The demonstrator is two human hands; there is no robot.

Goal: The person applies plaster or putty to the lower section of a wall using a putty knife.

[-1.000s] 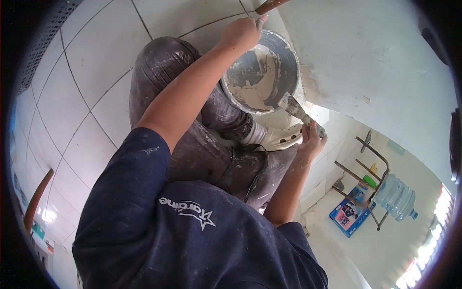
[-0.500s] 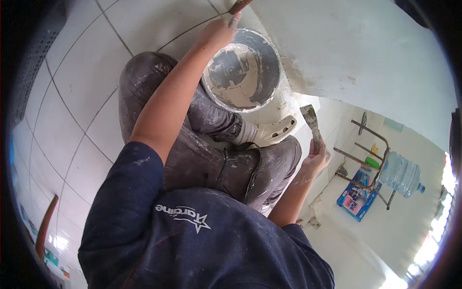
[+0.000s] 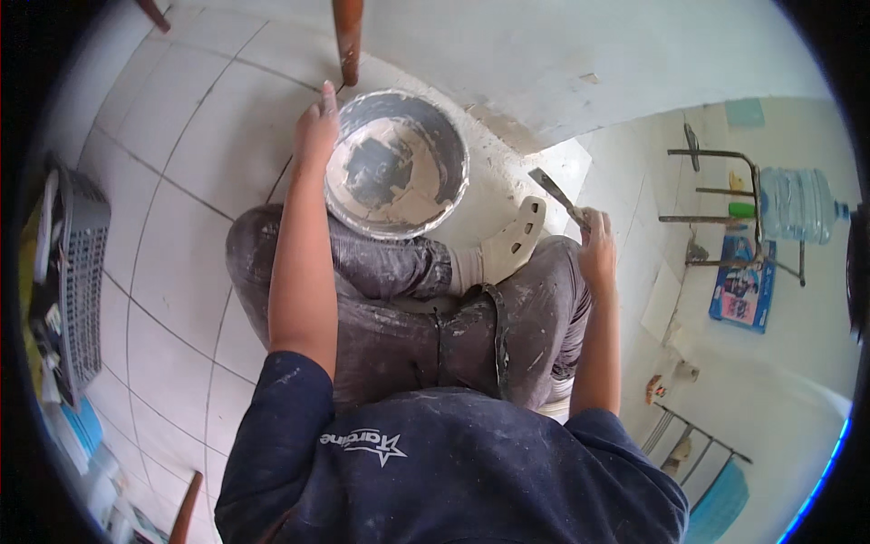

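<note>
A round grey bucket (image 3: 458,186) stands on the tiles in front of me, its inside smeared with pale wet plaster. At its left rim is my left hand (image 3: 315,136), closed against the edge with one finger sticking up; most of the other fingers are hidden. My right hand (image 3: 595,240) holds a putty knife (image 3: 555,190) by its handle. The blade points up and left, apart from the bucket, and has plaster smears on it. Below the bucket are my folded legs in dusty dark trousers (image 3: 381,326) and a cream clog (image 3: 517,238).
A brown wooden leg (image 3: 348,41) stands just behind the bucket, beside a pale wall (image 3: 562,54). At the left is a grey plastic basket (image 3: 83,281) with things in it. Metal-legged furniture (image 3: 752,195), a clear water jug (image 3: 797,206) and a blue box (image 3: 743,283) lie right.
My view has turned, so the bucket appears further left and the basket shows more fully. My left hand stays by the bucket's rim. The putty knife tilts further left.
</note>
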